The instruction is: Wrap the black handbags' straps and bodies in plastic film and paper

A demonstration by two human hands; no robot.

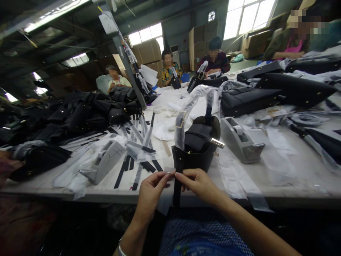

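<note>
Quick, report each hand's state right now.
Left hand: shut, pinching clear film against the black strap.
Right hand: shut, pinching the same black strap.

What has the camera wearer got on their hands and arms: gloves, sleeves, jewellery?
No gloves: the left hand and the right hand are both bare, and no sleeves cover the forearms as far as the picture shows them. A thin silvery bangle circles the left wrist. No rings are visible.

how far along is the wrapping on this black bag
Done: the arched handle of the black leather handbag is already sheathed in clear plastic. In hand: the left hand and right hand pinch a piece of clear film around the bag's black strap at the table edge. Left: the strap below the hands looks bare.
</note>
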